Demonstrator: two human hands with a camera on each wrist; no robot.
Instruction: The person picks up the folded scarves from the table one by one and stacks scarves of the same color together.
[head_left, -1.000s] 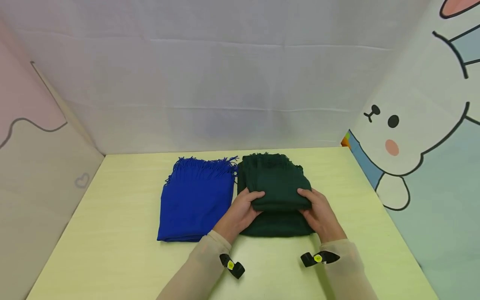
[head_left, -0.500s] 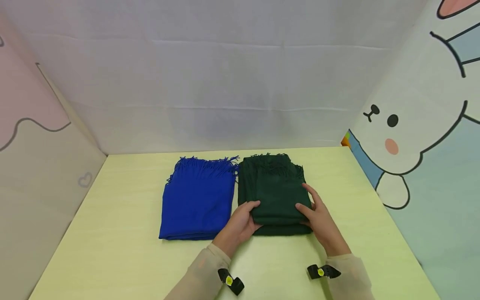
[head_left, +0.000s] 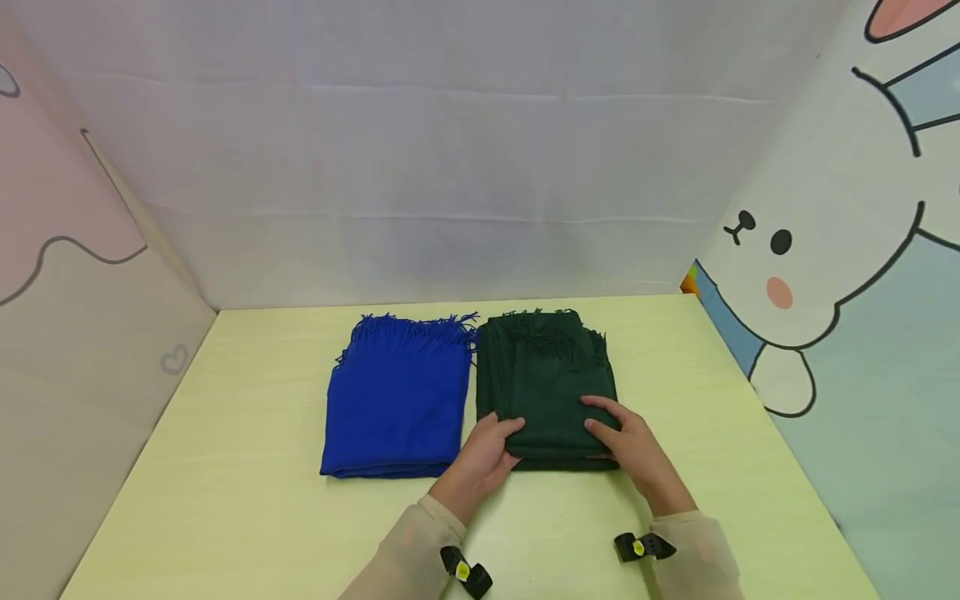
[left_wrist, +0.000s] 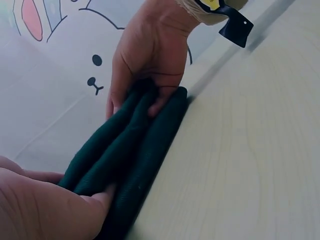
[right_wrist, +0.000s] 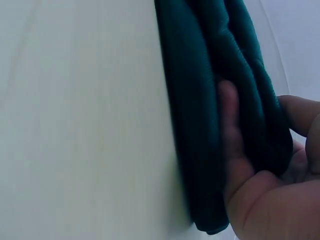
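Note:
A folded dark green scarf (head_left: 558, 392) with a fringed far edge lies on the table. My left hand (head_left: 480, 462) holds the near left corner of its upper layers, thumb on top and fingers underneath. At the near right corner, my right hand (head_left: 637, 454) grips the same layers, with thumb and index finger on top. In the right wrist view, a finger (right_wrist: 231, 120) of that hand sits between the upper folds and the bottom layer. The left wrist view shows both hands along the near folded edge (left_wrist: 125, 145), the bottom layer resting on the table.
Left of the green scarf lies a folded blue scarf (head_left: 397, 400), its fringe also at the far side. Both are on a pale yellow table (head_left: 247, 500). A white cloth wall (head_left: 465, 167) stands behind, with printed panels at both sides.
Both hands have drawn the upper green layers toward the near edge and lowered them, covering more of the bottom layer. The right index finger has come down onto the top.

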